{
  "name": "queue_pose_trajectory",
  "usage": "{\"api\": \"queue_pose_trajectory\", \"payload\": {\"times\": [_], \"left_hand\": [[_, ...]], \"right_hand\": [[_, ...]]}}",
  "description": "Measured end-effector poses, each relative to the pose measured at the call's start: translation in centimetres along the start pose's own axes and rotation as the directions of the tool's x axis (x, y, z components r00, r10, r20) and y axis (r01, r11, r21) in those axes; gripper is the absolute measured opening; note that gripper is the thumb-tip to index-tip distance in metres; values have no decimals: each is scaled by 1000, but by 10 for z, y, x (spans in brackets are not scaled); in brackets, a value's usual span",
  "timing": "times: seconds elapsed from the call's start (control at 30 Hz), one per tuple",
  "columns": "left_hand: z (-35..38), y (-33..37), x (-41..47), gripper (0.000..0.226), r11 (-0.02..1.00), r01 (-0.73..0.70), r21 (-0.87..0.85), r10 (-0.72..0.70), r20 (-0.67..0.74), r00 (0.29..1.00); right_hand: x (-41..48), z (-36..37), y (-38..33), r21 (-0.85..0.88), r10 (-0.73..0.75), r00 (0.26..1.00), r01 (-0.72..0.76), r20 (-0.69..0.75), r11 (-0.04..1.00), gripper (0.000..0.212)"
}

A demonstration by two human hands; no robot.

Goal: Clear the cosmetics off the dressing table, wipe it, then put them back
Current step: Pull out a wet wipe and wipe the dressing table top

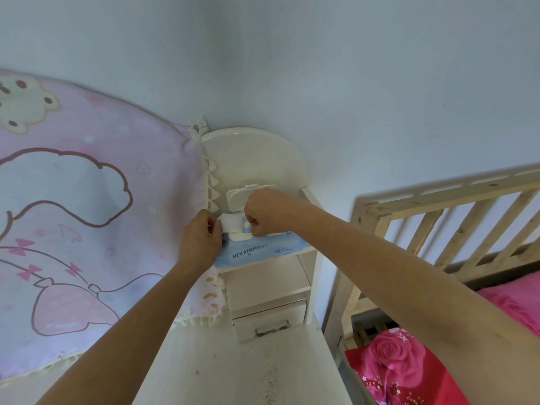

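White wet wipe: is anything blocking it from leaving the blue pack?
Nothing visible does. On the blue plastic pack, the white flip lid stands open behind the white wet wipe; the left hand pinches its end.

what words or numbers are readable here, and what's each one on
"HEY PERFECT": dark blue capitals on the front of the blue and white soft plastic wet-wipe pack.
"80": near that pack's right end.
Smaller blue print right of the brand: too blurred to read.
Pink cartoon-print cloth, red rose-print bedding, white wipe pinched by the left hand: no text.
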State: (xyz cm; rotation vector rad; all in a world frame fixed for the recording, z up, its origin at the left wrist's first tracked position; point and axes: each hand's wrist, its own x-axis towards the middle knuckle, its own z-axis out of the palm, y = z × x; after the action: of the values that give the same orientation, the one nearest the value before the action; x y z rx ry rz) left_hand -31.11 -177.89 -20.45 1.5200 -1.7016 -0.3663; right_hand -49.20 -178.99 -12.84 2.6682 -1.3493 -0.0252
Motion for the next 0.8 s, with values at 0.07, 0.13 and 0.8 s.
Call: {"api": "queue_pose_trajectory", "payload": {"times": [0.07, 0.13, 0.8], "left_hand": [[-1, -1, 0, 16, 1000, 6, 1, -6, 3, 1000], [-2, -2, 0, 18, 1000, 12, -1, -12, 9, 1000], [5, -1, -3, 16, 999, 19, 27, -20, 49, 999]], "right_hand": [[2, 5, 7, 127, 102, 995, -99, -15, 987, 20], [-5, 14, 22, 365, 256, 963, -210, -81, 907, 12], [-23, 37, 17, 567, 455, 844, -235, -284, 790, 23]]}}
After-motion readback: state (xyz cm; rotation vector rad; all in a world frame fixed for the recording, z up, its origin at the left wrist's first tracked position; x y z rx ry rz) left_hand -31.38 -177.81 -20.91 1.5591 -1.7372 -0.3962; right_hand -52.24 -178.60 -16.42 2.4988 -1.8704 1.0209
